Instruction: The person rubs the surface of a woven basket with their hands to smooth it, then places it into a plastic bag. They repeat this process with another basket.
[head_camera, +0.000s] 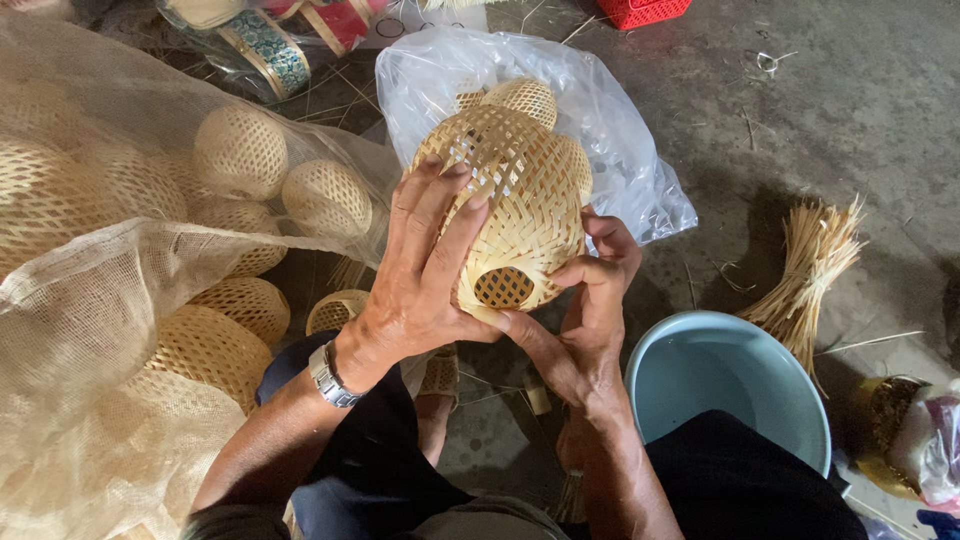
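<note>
Both my hands hold one woven bamboo basket ball (520, 190), pale tan, egg-shaped, with a small round opening facing me. My left hand (425, 265) wraps the ball's left side, fingers spread up over the weave; a metal watch sits on that wrist. My right hand (590, 300) grips the lower right edge next to the opening, thumb under the ball. Behind it, more woven balls sit inside a clear plastic bag (620, 150).
A large mesh sack (90, 300) full of woven balls fills the left side. A light blue plastic basin (720, 385) stands at the lower right, beside a bundle of bamboo strips (810, 270). A red crate (645, 10) sits at the top on the concrete floor.
</note>
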